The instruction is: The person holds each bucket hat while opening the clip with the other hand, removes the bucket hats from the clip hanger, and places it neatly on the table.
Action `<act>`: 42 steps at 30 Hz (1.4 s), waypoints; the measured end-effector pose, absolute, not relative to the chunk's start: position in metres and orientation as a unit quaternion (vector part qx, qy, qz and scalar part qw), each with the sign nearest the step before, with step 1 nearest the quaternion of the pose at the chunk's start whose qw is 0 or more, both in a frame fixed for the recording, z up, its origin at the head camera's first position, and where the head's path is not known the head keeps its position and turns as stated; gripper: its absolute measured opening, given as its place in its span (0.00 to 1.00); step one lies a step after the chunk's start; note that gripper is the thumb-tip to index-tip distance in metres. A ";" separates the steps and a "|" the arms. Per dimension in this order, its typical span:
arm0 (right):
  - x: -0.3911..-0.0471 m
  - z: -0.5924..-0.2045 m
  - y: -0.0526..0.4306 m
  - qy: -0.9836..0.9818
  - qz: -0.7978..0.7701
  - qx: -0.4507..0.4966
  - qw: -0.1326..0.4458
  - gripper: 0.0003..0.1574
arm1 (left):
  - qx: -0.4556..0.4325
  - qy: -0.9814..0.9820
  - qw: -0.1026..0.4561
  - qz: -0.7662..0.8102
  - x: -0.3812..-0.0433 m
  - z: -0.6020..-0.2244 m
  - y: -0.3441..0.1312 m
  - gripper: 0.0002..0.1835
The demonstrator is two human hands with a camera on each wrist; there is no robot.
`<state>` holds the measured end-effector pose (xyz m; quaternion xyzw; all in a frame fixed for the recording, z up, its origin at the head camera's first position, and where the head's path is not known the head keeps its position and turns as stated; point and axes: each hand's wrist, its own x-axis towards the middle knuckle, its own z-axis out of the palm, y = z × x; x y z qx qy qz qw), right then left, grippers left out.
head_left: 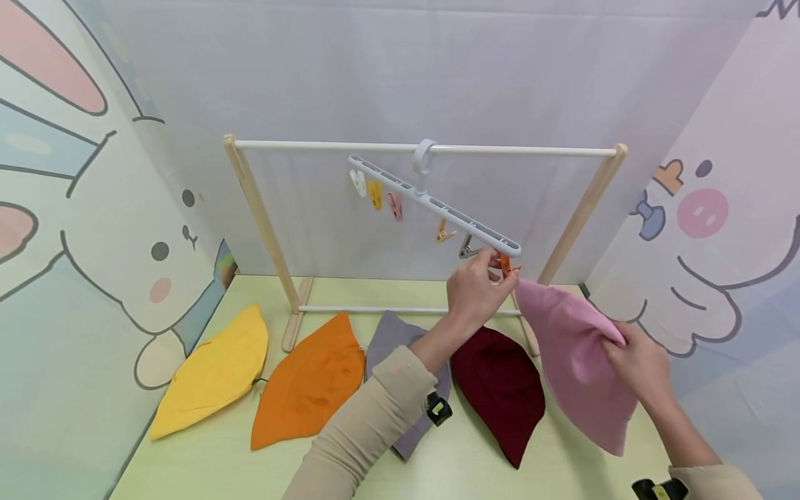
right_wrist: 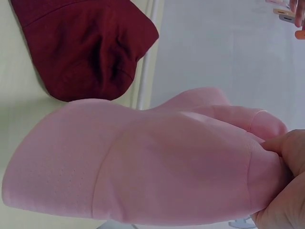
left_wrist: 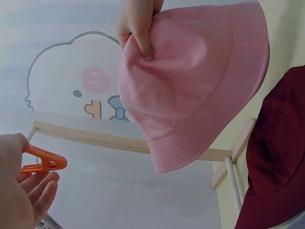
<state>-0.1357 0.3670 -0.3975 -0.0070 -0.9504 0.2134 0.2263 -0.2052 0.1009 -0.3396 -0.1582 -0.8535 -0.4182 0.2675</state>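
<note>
My left hand [head_left: 478, 288] pinches an orange clothespin [left_wrist: 45, 161] at the right end of a pale blue clip hanger [head_left: 462, 221]. In the left wrist view, the clothespin lies between thumb and fingers. My right hand [head_left: 639, 361] grips the crown of a pink bucket hat [head_left: 571, 347], its cloth bunched under the thumb. The hat hangs in the air just right of the left hand, its brim toward the lower left in the right wrist view. Between the clothespin and the hat a gap shows in the left wrist view.
A wooden rack with a white rod [head_left: 325, 146] carries the hanger. Several other clothespins, like the yellow one [head_left: 374, 195], dangle from it. On the table lie yellow [head_left: 212, 375], orange [head_left: 312, 385], grey [head_left: 390, 337] and maroon [head_left: 500, 382] hats. Printed cloth walls stand around.
</note>
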 end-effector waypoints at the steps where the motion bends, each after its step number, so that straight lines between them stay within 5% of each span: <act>1: -0.136 -0.398 0.368 -0.952 0.215 -0.007 0.220 0.11 | -0.159 -0.853 0.267 -0.419 -0.206 -0.340 0.101 0.10; 12: -0.136 -0.411 0.376 -0.957 0.249 -0.030 0.148 0.09 | -0.159 -0.849 0.278 -0.420 -0.206 -0.341 0.102 0.10; 25: -0.145 -0.420 0.400 -0.953 0.286 -0.074 0.068 0.26 | -0.165 -0.847 0.285 -0.416 -0.207 -0.341 0.102 0.11; 42: -0.151 -0.440 0.421 -0.956 0.263 -0.100 0.087 0.23 | -0.168 -0.848 0.276 -0.420 -0.206 -0.342 0.102 0.12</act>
